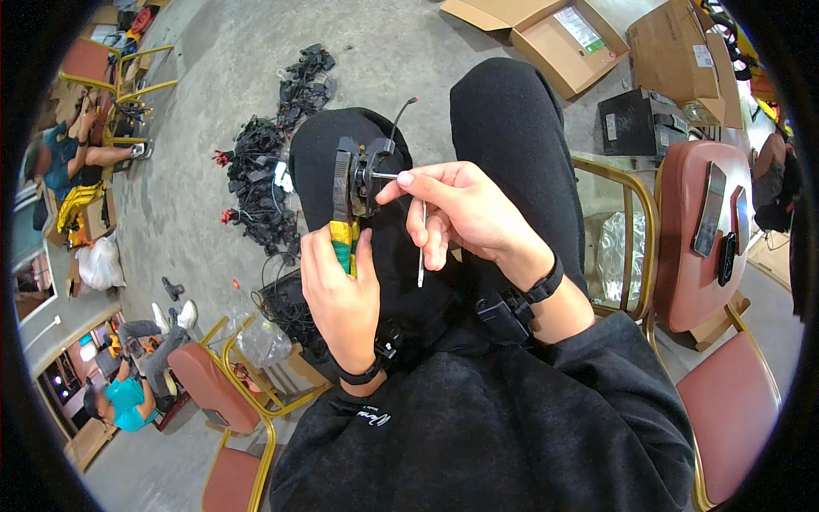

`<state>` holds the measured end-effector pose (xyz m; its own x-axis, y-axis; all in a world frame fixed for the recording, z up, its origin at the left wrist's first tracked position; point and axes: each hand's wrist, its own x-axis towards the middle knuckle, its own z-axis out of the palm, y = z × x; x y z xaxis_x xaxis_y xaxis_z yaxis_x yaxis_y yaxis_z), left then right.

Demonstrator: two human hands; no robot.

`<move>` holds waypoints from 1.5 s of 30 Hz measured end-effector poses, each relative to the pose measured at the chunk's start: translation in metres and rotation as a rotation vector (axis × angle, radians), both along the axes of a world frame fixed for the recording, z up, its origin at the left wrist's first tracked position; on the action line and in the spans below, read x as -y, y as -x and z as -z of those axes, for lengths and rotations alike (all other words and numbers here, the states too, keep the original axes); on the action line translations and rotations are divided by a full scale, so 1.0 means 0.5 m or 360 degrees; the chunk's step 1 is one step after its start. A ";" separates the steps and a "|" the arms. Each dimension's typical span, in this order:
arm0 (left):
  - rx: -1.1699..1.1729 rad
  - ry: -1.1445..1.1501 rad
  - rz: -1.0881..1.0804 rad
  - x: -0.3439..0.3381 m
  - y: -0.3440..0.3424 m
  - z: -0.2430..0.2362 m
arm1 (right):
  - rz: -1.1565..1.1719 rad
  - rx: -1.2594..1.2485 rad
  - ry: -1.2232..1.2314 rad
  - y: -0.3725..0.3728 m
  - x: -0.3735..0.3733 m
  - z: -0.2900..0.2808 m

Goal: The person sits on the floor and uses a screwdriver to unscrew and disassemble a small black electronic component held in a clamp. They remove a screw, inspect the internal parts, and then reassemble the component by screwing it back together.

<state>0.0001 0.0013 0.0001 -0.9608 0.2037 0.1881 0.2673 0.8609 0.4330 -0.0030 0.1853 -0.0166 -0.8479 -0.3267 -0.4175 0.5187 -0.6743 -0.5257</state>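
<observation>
My left hand [337,294] grips the lower end of a black device, where a band of yellow and green [342,241] shows; its upper black part [358,175] has a dark wheel-like piece and a short red-tipped cable, and stands above my black-clad left knee. My right hand [461,209] pinches a short metal shaft [386,175] that meets the side of the black part, its other fingers curled around a thin upright metal rod [421,269] pointing down. Black straps with small dark boxes are on both wrists.
A pile of black cabled parts [256,171] lies on the concrete floor [375,43]. Cardboard boxes [674,51] and a black case [631,121] sit upper right. Padded chairs flank me, one holding phones [708,209]. Two seated people [132,401] [60,166] are at the left.
</observation>
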 end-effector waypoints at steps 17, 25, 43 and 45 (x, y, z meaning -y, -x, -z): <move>0.0037 0.0037 -0.0037 0.006 0.003 -0.007 | 0.0598 -0.1017 -0.1710 -0.005 0.041 0.035; 0.0035 0.0012 -0.0020 0.004 0.001 -0.005 | 0.0182 -0.0474 -0.1151 -0.010 0.026 0.009; 0.0056 -0.0068 -0.0044 0.000 0.001 -0.006 | 0.0598 -0.1029 -0.1825 -0.006 0.026 0.027; 0.0049 -0.0062 -0.0037 0.001 0.001 -0.004 | 0.0507 -0.0940 -0.1787 -0.006 0.020 0.021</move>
<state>-0.0003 0.0009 0.0023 -0.9706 0.1744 0.1657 0.2334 0.8489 0.4742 0.0000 0.1754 -0.0269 -0.9707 0.2022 0.1297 -0.0821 0.2283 -0.9701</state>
